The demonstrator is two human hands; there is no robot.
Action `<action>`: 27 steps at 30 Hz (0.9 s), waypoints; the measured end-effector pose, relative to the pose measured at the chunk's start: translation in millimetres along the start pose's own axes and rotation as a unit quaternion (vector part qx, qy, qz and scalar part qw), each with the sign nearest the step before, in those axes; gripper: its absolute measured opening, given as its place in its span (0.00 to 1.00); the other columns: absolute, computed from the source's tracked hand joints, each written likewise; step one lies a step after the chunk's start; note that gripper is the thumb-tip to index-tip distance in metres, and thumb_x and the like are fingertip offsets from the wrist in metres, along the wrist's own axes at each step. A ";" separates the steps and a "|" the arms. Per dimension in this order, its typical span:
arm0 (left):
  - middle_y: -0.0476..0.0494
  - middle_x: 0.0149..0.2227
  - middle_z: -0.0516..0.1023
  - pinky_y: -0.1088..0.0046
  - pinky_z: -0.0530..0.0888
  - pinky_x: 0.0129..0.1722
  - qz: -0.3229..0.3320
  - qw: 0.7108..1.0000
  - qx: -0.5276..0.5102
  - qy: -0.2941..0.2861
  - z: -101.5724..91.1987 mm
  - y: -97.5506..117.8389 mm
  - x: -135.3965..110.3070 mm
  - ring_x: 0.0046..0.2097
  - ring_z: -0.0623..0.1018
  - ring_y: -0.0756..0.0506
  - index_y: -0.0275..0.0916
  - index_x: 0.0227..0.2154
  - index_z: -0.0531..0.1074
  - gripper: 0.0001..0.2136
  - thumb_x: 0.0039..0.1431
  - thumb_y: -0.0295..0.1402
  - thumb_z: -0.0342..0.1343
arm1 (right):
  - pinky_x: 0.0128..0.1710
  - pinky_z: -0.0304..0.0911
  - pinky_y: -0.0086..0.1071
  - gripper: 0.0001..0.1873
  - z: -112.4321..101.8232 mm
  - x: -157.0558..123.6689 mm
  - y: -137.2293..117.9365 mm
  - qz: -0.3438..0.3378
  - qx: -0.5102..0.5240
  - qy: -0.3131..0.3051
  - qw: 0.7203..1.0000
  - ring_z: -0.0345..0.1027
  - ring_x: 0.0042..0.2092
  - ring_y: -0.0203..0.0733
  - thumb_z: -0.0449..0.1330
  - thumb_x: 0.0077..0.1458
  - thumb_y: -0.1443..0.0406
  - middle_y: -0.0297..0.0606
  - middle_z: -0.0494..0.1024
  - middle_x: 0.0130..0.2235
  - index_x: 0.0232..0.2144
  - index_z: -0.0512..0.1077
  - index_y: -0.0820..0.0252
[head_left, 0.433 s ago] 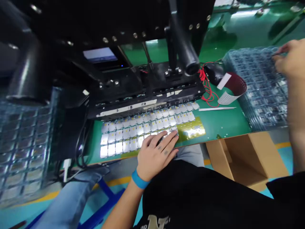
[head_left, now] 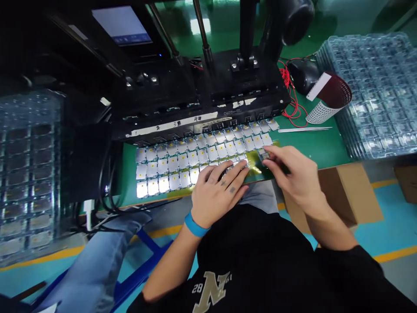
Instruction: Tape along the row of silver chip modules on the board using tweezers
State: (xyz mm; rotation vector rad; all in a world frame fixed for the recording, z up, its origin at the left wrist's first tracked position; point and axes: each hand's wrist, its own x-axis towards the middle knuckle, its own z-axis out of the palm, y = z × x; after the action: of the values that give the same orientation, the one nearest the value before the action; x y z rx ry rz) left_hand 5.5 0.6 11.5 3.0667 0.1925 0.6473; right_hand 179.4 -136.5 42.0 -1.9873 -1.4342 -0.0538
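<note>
Small silver-faced circuit boards (head_left: pixel 172 164) with yellow centre dots lie in three rows along the table's front part. My left hand (head_left: pixel 218 187), with a blue wristband, rests over the right end of the front row, fingers stretched out on the boards and hiding some of them. Just right of it, my right hand (head_left: pixel 293 174) pinches another small circuit board (head_left: pixel 263 154) between thumb and fingers, low over the yellow film strip (head_left: pixel 253 157). Part of that board is hidden by the fingertips.
Behind the rows stands a black fixture (head_left: pixel 176 124) with posts. Tweezers (head_left: pixel 304 129), red wires (head_left: pixel 295 108), a black mouse (head_left: pixel 304 74) and a curled perforated sheet (head_left: pixel 321 113) lie rightward, beside stacked clear trays (head_left: pixel 374 87). More trays (head_left: pixel 29 174) stand left. An open cardboard box (head_left: pixel 358 191) sits below the edge.
My right hand has come from the clear tray stack to the end of the front row, now with a circuit board in its fingers. My left hand stays on the boards. The view has shifted.
</note>
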 end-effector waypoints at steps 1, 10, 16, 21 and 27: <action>0.51 0.60 0.74 0.58 0.66 0.52 0.000 1.000 -0.004 0.001 0.3 -0.1 -0.3 0.56 0.74 0.40 0.40 0.57 0.71 0.19 0.67 0.39 0.57 | 0.40 0.66 0.31 0.11 12.3 -0.8 -5.8 -0.014 0.001 0.015 1.000 0.69 0.37 0.39 0.57 0.67 0.67 0.39 0.76 0.35 0.49 0.74 0.66; 0.48 0.57 0.77 0.59 0.67 0.51 0.003 1.000 -0.022 0.020 -0.9 0.8 1.2 0.55 0.74 0.40 0.37 0.54 0.73 0.17 0.66 0.37 0.58 | 0.39 0.67 0.37 0.14 34.3 -3.7 3.6 -0.051 -0.055 0.018 0.997 0.68 0.39 0.45 0.54 0.69 0.65 0.44 0.76 0.38 0.49 0.74 0.71; 0.47 0.54 0.80 0.60 0.66 0.51 -0.008 1.000 -0.024 0.017 -9.0 1.3 0.6 0.54 0.75 0.40 0.37 0.54 0.73 0.15 0.68 0.35 0.56 | 0.33 0.65 0.36 0.19 41.5 2.9 -8.6 -0.063 -0.080 0.036 0.994 0.66 0.34 0.43 0.49 0.71 0.63 0.45 0.74 0.35 0.45 0.76 0.71; 0.45 0.50 0.82 0.60 0.66 0.51 -0.012 0.999 -0.029 0.018 -11.5 -0.3 -6.9 0.54 0.76 0.39 0.39 0.60 0.69 0.19 0.68 0.33 0.56 | 0.41 0.70 0.33 0.16 41.3 -12.9 -11.1 -0.042 0.026 0.014 0.999 0.68 0.41 0.39 0.51 0.71 0.62 0.44 0.73 0.41 0.50 0.73 0.66; 0.49 0.54 0.79 0.57 0.66 0.47 -0.019 0.998 -0.044 0.028 0.0 -8.9 -14.7 0.52 0.77 0.37 0.47 0.70 0.54 0.30 0.68 0.33 0.56 | 0.46 0.69 0.36 0.10 -55.6 1.8 114.4 0.050 -0.124 0.037 0.990 0.70 0.44 0.39 0.62 0.63 0.66 0.39 0.78 0.43 0.47 0.78 0.55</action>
State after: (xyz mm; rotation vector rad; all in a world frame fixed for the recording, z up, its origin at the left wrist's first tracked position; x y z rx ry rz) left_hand -8.9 7.7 5.3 2.9559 0.2161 0.7187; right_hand 296.8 -183.8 29.1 -2.2303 -1.3314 -0.2703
